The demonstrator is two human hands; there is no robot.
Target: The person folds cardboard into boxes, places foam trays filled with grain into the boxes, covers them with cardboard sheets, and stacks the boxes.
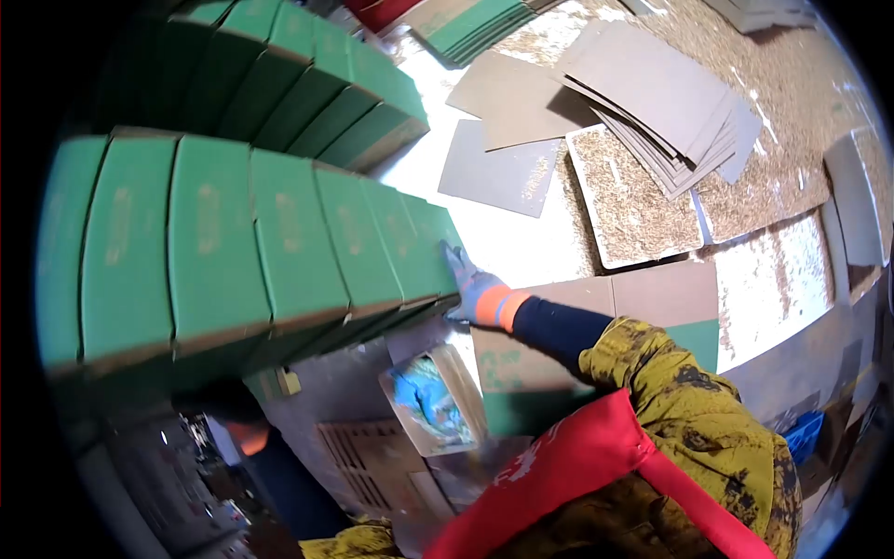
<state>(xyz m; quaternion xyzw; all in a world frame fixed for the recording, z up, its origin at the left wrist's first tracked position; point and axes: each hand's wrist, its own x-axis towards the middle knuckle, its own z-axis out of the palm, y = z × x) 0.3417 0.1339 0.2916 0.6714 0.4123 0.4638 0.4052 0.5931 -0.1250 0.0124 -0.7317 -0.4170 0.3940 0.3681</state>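
Green boxes [298,219] stand side by side in a long row across the left. My right hand [470,287], in a grey-blue glove with an orange cuff, rests against the end box of the row [431,244], its fingers spread. My left hand [222,408] is low on the left, in the shadow below the row's front edge; its fingers are too dark to make out. Just below my right hand is an open container [473,391] with blue plastic inside.
Behind stands a second row of green boxes [326,70]. Grey-brown cardboard sheets [652,84] lie stacked at the upper right, beside a white-rimmed tray of grainy brown material [638,200]. A cardboard box with a green band [666,296] lies right of my right hand.
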